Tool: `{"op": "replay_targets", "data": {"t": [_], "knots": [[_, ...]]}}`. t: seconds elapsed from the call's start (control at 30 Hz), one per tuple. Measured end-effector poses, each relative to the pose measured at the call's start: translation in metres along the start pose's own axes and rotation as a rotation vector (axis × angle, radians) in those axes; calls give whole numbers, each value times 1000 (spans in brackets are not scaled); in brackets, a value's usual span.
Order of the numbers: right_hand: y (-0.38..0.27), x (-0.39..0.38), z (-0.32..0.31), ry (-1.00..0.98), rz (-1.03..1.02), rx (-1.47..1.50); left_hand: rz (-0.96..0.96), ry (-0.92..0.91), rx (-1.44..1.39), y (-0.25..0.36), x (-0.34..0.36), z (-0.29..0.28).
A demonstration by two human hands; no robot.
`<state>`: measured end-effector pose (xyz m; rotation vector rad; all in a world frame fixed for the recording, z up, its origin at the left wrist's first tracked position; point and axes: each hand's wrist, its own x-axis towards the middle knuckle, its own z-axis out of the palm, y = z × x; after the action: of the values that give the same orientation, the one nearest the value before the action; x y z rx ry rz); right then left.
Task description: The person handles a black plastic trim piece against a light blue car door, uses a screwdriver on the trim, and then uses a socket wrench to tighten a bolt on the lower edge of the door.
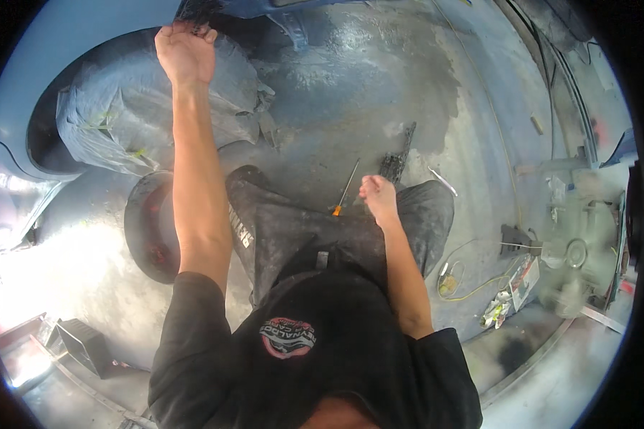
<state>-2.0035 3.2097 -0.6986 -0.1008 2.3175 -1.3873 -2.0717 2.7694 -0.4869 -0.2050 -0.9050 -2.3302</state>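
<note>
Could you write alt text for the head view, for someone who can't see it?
An outstretched left hand touches a black part beside blue painted car bodywork; the curled right hand is near the right knee. An orange-handled screwdriver lies on the grey floor.

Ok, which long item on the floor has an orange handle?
The screwdriver left of the right hand; the black piece and pale item farther right show no orange.
</note>
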Motion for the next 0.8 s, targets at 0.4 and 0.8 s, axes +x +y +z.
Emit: {"op": "replay_targets", "data": {"t": [0.4, 0.8], "knots": [[101, 55, 103, -370, 334, -428, 134, 132, 61, 3, -19, 21], [195, 59, 116, -700, 437, -566, 155, 150, 298, -13, -29, 61]]}}
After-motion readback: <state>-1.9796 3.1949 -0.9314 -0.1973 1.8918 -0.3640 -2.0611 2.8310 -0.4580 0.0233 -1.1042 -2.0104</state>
